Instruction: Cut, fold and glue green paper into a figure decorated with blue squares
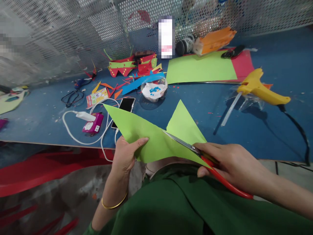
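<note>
A sheet of bright green paper [149, 140] is held up over the table's front edge. My left hand [126, 151] grips its left part, thumb on top and fingers hidden beneath. In my right hand [225, 160] is a pair of red-handled scissors [182, 142], its blades lying along a cut in the paper. Behind the blades a pointed green flap [184, 122] stands away from the rest of the sheet. The near edge of the paper reaches to my right hand.
A yellow glue gun [262, 88] with a clear stick lies right. Beyond are stacked green sheets [200, 68], a clear bowl [154, 89] with blue bits, and red-and-green paper masks [121, 67]. On the left are a phone [126, 105], a purple power adapter [93, 124] and white cable.
</note>
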`<state>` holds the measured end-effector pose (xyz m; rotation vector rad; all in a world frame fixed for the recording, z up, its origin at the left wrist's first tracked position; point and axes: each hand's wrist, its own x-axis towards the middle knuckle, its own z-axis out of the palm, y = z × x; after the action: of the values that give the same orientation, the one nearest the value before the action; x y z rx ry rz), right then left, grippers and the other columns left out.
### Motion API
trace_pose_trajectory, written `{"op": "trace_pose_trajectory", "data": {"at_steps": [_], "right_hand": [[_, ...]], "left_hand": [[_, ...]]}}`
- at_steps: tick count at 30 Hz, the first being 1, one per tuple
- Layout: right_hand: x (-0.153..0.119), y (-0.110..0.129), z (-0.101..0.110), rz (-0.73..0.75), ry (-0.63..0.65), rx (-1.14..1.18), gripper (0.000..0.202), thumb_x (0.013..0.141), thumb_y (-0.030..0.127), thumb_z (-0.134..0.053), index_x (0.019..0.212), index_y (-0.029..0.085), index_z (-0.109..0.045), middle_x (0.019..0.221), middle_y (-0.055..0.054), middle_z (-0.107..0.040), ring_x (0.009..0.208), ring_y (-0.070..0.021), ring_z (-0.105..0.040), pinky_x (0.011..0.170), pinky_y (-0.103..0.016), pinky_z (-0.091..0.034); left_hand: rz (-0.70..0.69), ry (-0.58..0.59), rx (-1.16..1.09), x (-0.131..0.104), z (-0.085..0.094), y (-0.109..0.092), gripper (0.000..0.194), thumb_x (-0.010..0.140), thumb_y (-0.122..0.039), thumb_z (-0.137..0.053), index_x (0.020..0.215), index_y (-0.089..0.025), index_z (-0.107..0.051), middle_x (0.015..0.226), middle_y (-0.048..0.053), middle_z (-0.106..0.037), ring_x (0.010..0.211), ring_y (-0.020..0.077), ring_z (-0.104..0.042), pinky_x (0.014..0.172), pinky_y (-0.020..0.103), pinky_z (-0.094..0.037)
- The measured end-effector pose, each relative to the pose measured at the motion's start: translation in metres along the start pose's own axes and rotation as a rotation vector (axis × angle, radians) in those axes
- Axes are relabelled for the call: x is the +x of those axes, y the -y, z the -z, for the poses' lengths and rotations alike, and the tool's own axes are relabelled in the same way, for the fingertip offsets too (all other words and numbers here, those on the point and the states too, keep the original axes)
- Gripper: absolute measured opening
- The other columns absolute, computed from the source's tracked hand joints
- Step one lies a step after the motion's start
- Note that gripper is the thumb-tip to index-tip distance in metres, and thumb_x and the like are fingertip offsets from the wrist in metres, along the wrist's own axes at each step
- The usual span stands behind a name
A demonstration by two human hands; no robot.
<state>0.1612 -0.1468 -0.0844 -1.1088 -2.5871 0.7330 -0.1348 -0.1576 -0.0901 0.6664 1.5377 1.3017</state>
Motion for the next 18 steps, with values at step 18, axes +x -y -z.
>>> {"op": "trace_pose_trajectory", "data": {"at_steps": [18], "right_hand": [[-0.004,-0.002,0.006,-0.041,0.009,0.015,0.055,0.087,0.069,-0.056,0.115,0.022,-0.064,0.090,-0.008,-0.075,0.065,-0.0233,-0.070,0.049,-0.029,-0.046]], "left_hand": [[0.080,0.062,-0.114,0.001,-0.010,0.001,0.047,0.051,-0.018,-0.094,0.094,-0.014,-0.077,0.102,0.013,-0.079,0.090,0.0313,-0.076,0.084,0.042,-0.064]]}}
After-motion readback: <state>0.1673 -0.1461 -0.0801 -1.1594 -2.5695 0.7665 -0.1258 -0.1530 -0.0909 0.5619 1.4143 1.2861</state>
